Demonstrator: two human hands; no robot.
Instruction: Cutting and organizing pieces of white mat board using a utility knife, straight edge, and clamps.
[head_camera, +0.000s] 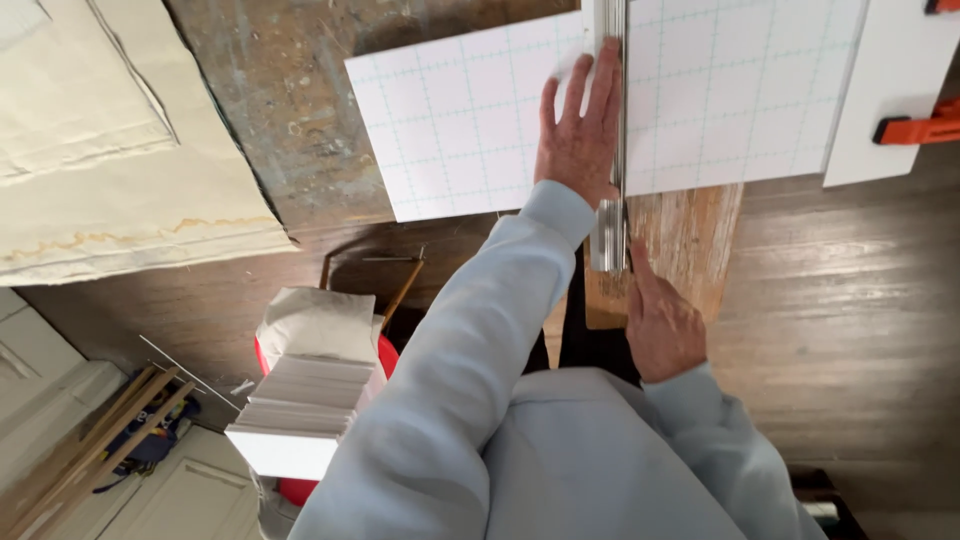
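- Two hands work along a metal straightedge (610, 150) lying across a white gridded board (480, 110).
- Nearest, the right hand (662, 325) touches the straightedge's near end over the wooden bench (690, 240); whether it grasps, I cannot tell.
- Farther, the left hand (578, 130) presses flat, fingers spread, just beside the straightedge.
- An orange clamp (915, 128) sits at the far right.

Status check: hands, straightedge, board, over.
Left hand flat, pressing metal straightedge onto white gridded board. Right hand at straightedge's near end. Orange clamp off right, clear.
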